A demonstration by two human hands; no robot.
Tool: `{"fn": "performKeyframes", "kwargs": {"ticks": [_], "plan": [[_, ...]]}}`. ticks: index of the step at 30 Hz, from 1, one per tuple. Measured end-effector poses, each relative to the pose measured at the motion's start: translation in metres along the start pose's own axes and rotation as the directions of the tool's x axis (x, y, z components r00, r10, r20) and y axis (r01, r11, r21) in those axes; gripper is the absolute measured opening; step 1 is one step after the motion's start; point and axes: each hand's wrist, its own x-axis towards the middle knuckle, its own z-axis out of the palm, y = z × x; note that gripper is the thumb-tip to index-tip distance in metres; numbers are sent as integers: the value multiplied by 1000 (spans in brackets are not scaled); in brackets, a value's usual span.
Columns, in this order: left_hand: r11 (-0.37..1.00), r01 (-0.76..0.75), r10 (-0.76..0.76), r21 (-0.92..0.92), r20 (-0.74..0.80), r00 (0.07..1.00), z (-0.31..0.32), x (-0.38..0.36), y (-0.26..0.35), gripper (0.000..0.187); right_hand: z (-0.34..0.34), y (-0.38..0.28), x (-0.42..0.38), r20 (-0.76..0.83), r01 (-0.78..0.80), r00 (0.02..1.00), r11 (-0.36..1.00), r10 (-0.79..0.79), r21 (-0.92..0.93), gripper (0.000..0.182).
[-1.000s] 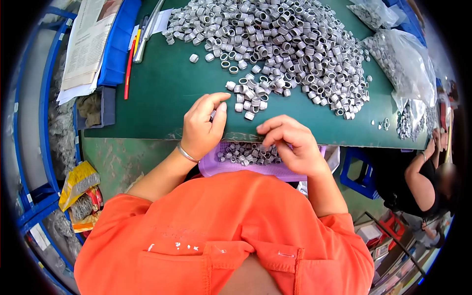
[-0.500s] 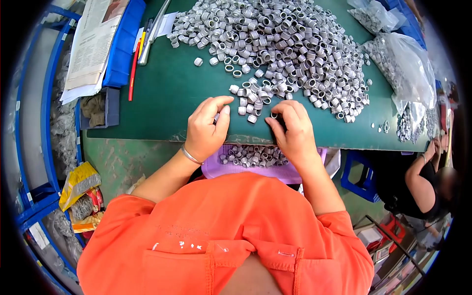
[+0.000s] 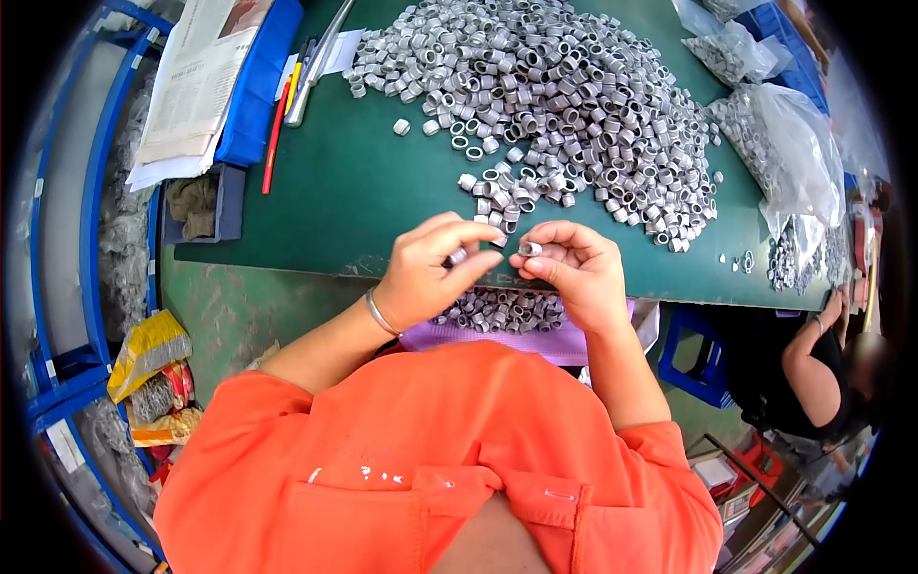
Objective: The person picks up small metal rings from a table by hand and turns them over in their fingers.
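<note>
Between the thumb and fingers of my right hand [image 3: 585, 271] is a short grey metal ring [image 3: 531, 249], held close over the front edge of the green table [image 3: 316, 210]. My left hand [image 3: 418, 275] curls just beside it, with another metal ring [image 3: 456, 257] tucked inside the bent fingers. One more ring [image 3: 499, 240] shows right at the left fingertips. A small cluster of loose rings [image 3: 497, 196] lies just beyond both hands, joining the big pile of rings [image 3: 583, 105]. Below the table edge, a purple basket [image 3: 535, 350] contains many similar rings.
Clear plastic bags of rings [image 3: 794, 153] stand at the right. On the left are a blue tray [image 3: 258, 86] with newspaper, a red pencil [image 3: 274, 148] and a grey bin [image 3: 228, 206]. A person [image 3: 813, 368] sits by a blue stool [image 3: 696, 354] at the right.
Both hands have drawn back toward the table edge and closer together. My right hand has lifted a ring from the cluster, and its fingers have turned upward.
</note>
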Motion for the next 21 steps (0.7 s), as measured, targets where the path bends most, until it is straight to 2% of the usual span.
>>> {"fn": "performKeyframes", "kwargs": {"ticks": [2,4,7,11,13,14,16,20,21], "plan": [[999,40,-39,-30,51,998,1,-1,8,25,4,0,-2,9,-65,998,997,65,36,25],[996,74,-71,-53,55,996,3,-5,7,23,8,1,-5,14,-65,998,998,64,28,22],[993,47,-43,-108,38,998,6,-10,0,15,11,1,-10,18,-69,997,996,70,-60,16],[990,68,-62,-121,57,996,5,-13,0,14,13,2,-13,8,-49,999,995,50,-90,16],[987,77,-70,-139,57,996,5,-14,0,14,15,3,-14,6,43,999,991,-43,-130,17],[984,83,-76,-155,56,996,6,-15,1,14,16,3,-14,4,40,999,991,-40,-130,17],[982,90,-82,-169,57,995,6,-14,2,12,16,3,-14,43,142,990,938,-135,-315,18],[966,114,-91,-234,107,990,2,-18,0,10,15,2,-10,114,246,969,877,-218,-413,17],[966,113,-90,-232,106,990,1,-18,-3,10,12,2,-4,166,387,917,704,-363,-595,17]]}}
